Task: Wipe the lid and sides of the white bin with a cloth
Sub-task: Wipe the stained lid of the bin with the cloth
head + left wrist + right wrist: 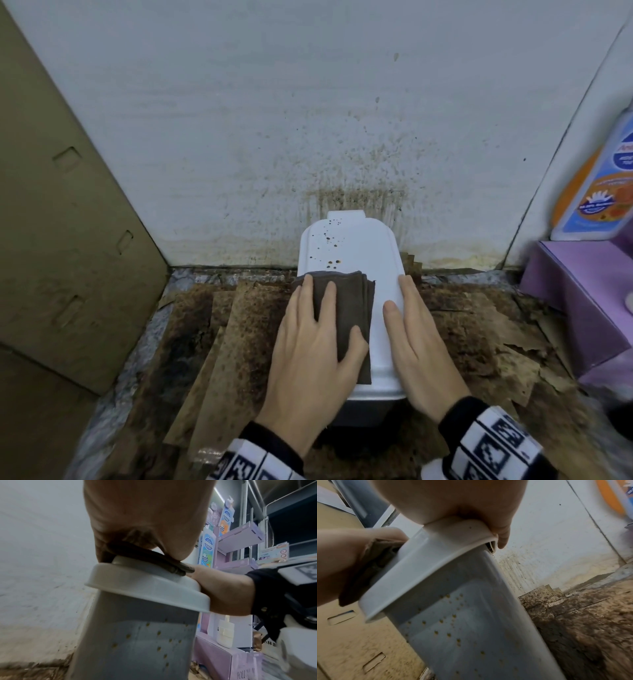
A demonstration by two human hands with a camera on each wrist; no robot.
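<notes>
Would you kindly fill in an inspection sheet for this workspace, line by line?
Surface: floor covered with stained, overlapping cardboard sheets.
Job's things: white bin against the wall; lid spotted brown at the far end; sides spotted too. Dark cloth folded on the lid's left half.
Clutter: nothing seen on the lid besides the cloth.
Grippers: left hand flat on the cloth; right hand flat along the lid's right edge.
Cables: nothing seen.
Surroundings: splattered wall; cardboard box left; purple box and bottle right.
</notes>
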